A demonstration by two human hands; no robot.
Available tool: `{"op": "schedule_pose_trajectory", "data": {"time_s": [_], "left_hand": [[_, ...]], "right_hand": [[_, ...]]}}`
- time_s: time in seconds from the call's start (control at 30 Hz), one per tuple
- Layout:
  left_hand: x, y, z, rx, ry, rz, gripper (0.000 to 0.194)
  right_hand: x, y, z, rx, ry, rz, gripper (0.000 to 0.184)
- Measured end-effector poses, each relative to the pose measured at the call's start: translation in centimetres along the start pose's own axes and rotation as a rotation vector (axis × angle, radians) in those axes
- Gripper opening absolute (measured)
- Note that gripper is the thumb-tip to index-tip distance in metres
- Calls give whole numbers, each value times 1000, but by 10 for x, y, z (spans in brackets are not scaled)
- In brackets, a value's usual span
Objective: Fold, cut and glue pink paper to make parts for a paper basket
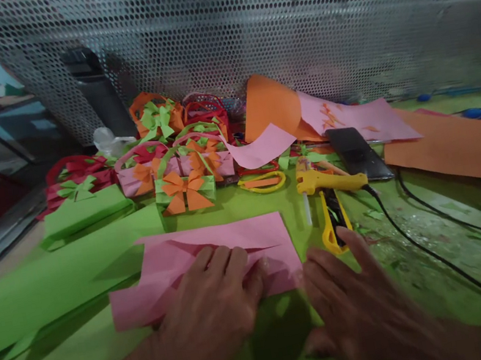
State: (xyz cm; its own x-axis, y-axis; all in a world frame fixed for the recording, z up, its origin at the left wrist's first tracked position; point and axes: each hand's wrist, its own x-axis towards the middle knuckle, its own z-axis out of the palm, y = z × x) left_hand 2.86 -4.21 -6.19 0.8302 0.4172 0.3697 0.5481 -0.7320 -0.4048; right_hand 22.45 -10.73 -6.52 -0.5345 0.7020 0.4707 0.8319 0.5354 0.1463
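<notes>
A pink sheet of paper, folded over on itself, lies in front of me on the green surface. My left hand is closed over its middle, fingers curled and pressing on the fold, with the thumb at the right. The left end of the sheet bulges up in a loose roll. My right hand rests at the sheet's right edge, fingers stretched out and apart, with nothing held in it. Just beyond those fingers lies a yellow-and-black cutter, and a yellow glue gun is behind it.
Small paper bags with bows cluster at the back. Green paper lies left, orange paper right. Yellow-handled scissors, a phone and a dark bottle stand or lie behind. A black cord loops at right.
</notes>
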Motion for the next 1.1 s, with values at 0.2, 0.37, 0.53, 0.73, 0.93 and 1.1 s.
{"op": "schedule_pose_trajectory", "data": {"time_s": [0.2,0.37,0.53,0.73,0.93,1.1], "left_hand": [[-6,-3,4,15,-20,18,33],[-7,-3,3,-64,20,-40,33],[-5,-2,4,-111,55,-76,26],[-5,-3,5,-93,56,-48,29],[-5,-4,5,-74,56,-33,26],[-5,-3,5,-99,93,-52,26]], "right_hand": [[3,0,1,117,-134,-48,40],[8,-2,3,193,-235,-59,45],[9,-7,10,156,-128,-59,50],[4,-1,3,13,-31,-35,54],[-1,5,2,-36,43,-29,59],[-5,6,5,-35,69,11,57]]}}
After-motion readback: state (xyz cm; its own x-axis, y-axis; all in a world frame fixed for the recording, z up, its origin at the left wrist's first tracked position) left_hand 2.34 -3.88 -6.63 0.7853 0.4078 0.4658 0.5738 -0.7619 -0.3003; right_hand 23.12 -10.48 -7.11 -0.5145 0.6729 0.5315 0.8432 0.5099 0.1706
